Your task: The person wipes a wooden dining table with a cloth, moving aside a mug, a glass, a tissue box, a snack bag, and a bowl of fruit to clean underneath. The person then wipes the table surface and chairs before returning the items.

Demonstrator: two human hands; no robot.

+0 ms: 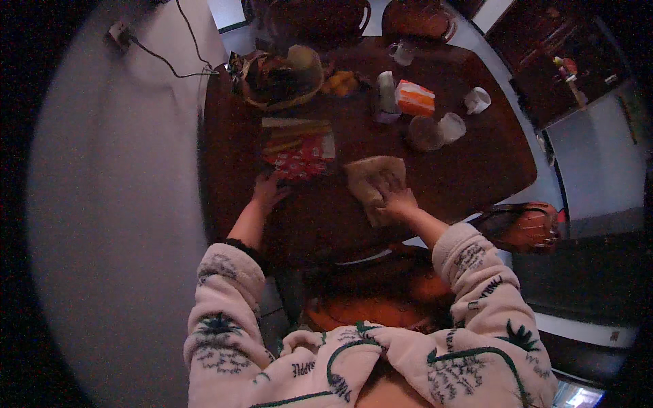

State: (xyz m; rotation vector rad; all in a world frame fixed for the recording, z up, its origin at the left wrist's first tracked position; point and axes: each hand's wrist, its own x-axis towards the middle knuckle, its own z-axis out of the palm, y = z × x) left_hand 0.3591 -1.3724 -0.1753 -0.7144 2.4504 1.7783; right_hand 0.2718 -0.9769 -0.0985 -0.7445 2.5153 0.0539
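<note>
My right hand [397,200] presses a tan cloth [368,178] onto the dark wooden table [316,219]. Creases run through the cloth around my fingers, which are blurred. To the left, my left hand [270,189] rests at the near edge of a red-and-clear printed plastic bag [301,159], its fingers spread and the tips at or just beside the bag. Long yellowish-brown pieces [298,135] show in the far part of that bag; what they are I cannot tell.
Farther back stand a wicker basket [278,105], orange-yellow items [341,83], an orange-and-white packet [416,98], a round clear container [426,133] with a whitish lid [452,127] and a white cup [478,100]. A wooden chair [367,311] is tucked in before me; a cable [168,71] hangs by the wall.
</note>
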